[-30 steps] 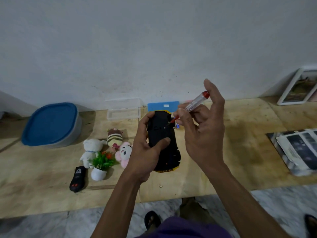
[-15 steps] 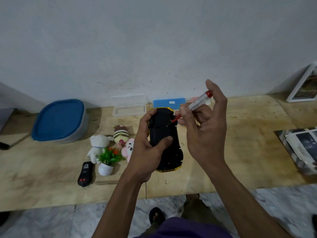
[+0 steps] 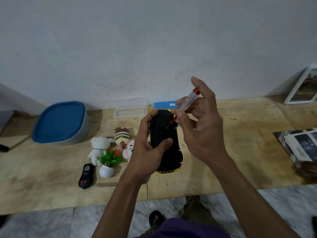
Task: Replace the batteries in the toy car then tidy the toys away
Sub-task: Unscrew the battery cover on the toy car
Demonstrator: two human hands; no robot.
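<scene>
Above the middle of the wooden counter, my left hand is wrapped around the toy car, held belly-up so its black underside faces me, thumb across the chassis and fingers curled over the far end. My right hand pinches a small screwdriver with a clear handle and red cap, its tip touching the underside near the car's far end. Toward the counter's left part lie a white plush bear, a striped plush and a pink plush, with a little potted plant just in front of them and a black remote control nearer the front edge. Along the back edge sit a blue-lidded container, a clear plastic box and a blue case. Magazines lie at the right edge.
</scene>
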